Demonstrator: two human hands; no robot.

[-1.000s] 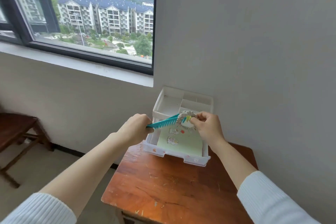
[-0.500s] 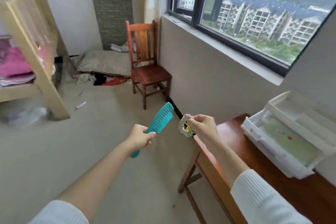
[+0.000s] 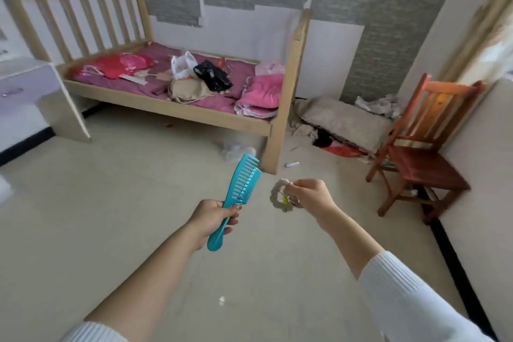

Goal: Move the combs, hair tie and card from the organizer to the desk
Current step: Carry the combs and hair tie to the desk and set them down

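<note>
My left hand point(image 3: 212, 215) grips the handle of a teal wide-tooth comb point(image 3: 239, 190), which points up and to the right with its teeth facing right. My right hand point(image 3: 312, 197) pinches a pale grey scrunchie hair tie point(image 3: 279, 195) with a small yellow-green charm, hanging to the left of my fingers. Both hands are held out in the air over the floor, a short gap between them. The organizer, the card and the wooden table are out of view.
A white desk point(image 3: 30, 75) stands at the far left. A wooden bed point(image 3: 177, 97) with clothes and bags is ahead. A red-brown wooden chair point(image 3: 424, 153) stands at the right by the wall. Bedding and clutter point(image 3: 341, 122) lie on the floor between bed and chair.
My view has swung left, away from the window, table and organizer, to face the bed. Both hands have carried the comb and the hair tie along with the turn.
</note>
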